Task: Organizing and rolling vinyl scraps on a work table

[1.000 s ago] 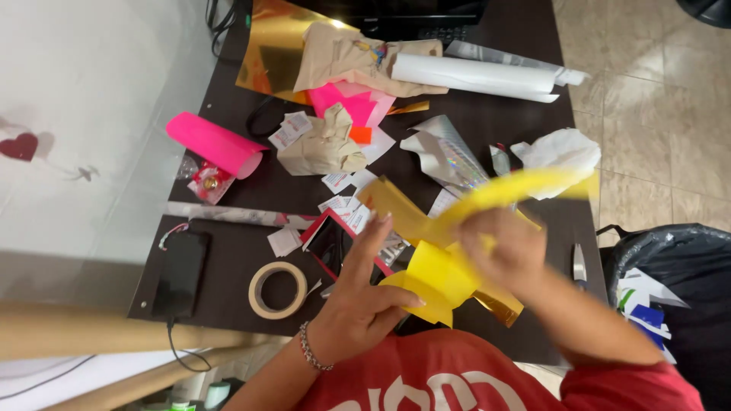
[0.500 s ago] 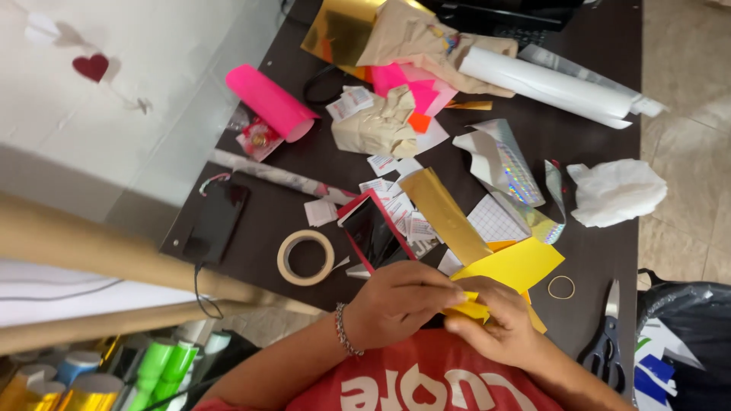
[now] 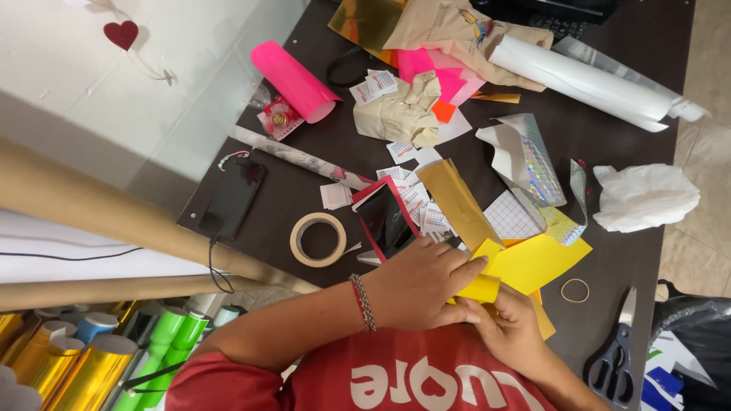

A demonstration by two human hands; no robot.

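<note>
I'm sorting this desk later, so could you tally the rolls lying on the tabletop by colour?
Pink roll: 1
White roll: 1
Yellow roll, pinched by left hand and right hand: 1
Tape ring: 1
Total: 4

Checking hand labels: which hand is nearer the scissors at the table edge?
Right. The right hand sits on the yellow sheet, with the scissors just to its right. The left hand lies farther off, across the sheet toward the tape roll.

Yellow sheet (image 3: 533,262), pink roll (image 3: 295,81), gold strip (image 3: 454,202), holographic film (image 3: 537,164), beige tape ring (image 3: 317,239), dark brown table (image 3: 289,194)
</note>
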